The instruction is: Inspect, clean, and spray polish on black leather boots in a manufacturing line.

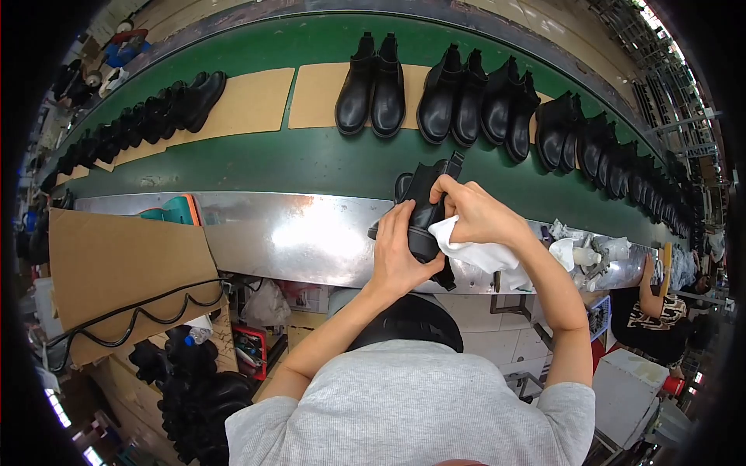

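Two bare hands work at one black boot, which sits just off the middle of the view toward 1 o'clock, over the near edge of a shiny metal ledge. The left hand grips the boot from its 7 o'clock side, fingers laid along one flank and thumb curled round the near end. The right hand comes in from 4 o'clock with its fingers bent, clutching a white cloth that hangs below the palm; its fingertips meet the boot's upper part (whether they pinch the leather or only press it, I cannot tell). A rounded dark shape at the boot's 11 o'clock side is probably a second boot, though it is mostly hidden.

Beyond the ledge runs a green table. At 12 o'clock a pair of black boots stands on cardboard sheets, with more boots lined up toward 2 o'clock and a row of dark shoes at 10 o'clock.

A cardboard box fills the space between 8 and 9 o'clock, a black cord across it. Near 7 o'clock lies a heap of black boots. Around 3 o'clock, crumpled plastic rests on the ledge; slightly lower, a co-worker is seen.
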Available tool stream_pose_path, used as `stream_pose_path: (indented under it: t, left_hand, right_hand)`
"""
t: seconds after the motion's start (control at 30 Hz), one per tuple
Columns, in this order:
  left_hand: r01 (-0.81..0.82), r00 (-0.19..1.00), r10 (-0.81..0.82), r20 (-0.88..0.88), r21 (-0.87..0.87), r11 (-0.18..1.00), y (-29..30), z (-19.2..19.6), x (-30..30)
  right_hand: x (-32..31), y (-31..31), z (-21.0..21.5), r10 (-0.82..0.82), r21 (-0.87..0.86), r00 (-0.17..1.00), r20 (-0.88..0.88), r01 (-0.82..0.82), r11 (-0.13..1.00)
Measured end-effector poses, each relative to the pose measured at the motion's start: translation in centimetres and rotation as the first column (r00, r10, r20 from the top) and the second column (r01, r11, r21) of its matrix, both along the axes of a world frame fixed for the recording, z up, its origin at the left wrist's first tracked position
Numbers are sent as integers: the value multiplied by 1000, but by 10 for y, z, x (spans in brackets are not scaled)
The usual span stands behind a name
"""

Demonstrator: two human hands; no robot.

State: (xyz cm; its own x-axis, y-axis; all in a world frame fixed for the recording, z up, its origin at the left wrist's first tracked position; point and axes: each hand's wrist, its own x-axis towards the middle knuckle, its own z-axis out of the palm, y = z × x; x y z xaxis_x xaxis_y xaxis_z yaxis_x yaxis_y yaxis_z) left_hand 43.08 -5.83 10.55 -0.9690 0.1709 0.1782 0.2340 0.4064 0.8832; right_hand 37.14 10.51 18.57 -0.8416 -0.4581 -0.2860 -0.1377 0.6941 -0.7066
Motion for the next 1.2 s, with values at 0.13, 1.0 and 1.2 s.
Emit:
stream_pose_path:
  t: [0.13,1.0,1.2]
  left_hand:
    - [100,992,-100,81,10,995,-11,1,-22]
    - [173,984,-174,34,51,984,-7,2,-22]
    - [138,989,-141,53,55,989,-7,7,-23]
  right_hand:
    - [1,11,-11,-5,-179,1000,-4,4,984]
    - [-43,-15,10,8,282,978,210,-69,957]
    - [-38,-11,1,-22,288,986,168,-28,957]
